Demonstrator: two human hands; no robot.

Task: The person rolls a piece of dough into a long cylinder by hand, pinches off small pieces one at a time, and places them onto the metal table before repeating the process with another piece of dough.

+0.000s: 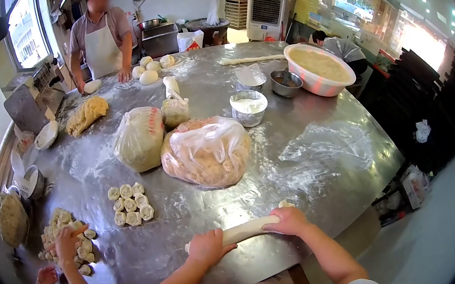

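Observation:
A pale roll of dough [249, 230] lies across the near part of the steel table, tilted slightly up to the right. My left hand [209, 246] wraps over its left end, thumb pointing inward. Around the right end my right hand [287, 221] is closed, with a small knob of dough sticking out beyond it. Beyond the roll sits a large plastic bag of orange-tinted filling or dough [206, 153]. Several small coiled dough pieces [130, 204] stand in rows to the left of that bag.
At left, a co-worker's hand [67, 243] is over a pile of dough pieces [84, 254]. Another person in an apron [102, 52] handles dough at the far edge. A flour tin [249, 110], metal bowl [286, 83] and large basin [346, 83] stand back right.

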